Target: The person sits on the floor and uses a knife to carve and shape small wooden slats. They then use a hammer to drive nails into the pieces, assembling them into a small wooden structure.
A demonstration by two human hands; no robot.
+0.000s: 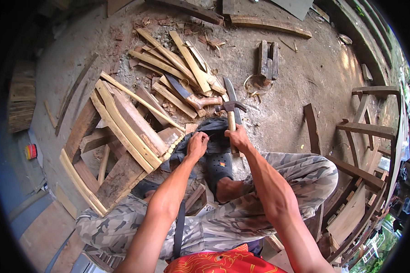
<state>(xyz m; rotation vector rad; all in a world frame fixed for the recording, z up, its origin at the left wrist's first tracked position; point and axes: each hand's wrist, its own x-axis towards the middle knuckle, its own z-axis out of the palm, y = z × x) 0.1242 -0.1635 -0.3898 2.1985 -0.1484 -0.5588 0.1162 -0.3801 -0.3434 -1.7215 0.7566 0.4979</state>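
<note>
A claw hammer (231, 107) is gripped by its light wooden handle in my right hand (238, 138), its dark head pointing away from me. Beneath and beside it lies a long grey blade (230, 87). My left hand (197, 144) is closed in a pinch over dark cloth (216, 128); whatever its fingertips hold is too small to make out. Left of that hand stands a wooden frame (131, 132) of slats and boards, its near corner close to my left wrist. Just beyond my hands, a knife with a wooden handle (205, 101) rests against a pile of wood strips (166, 61).
A small dark wooden block piece (268, 61) sits on the dusty floor ahead. Slatted wooden framework (369, 129) runs along the right. Long timbers (271, 25) lie at the far side. My clog-shod foot (218, 169) is below my hands.
</note>
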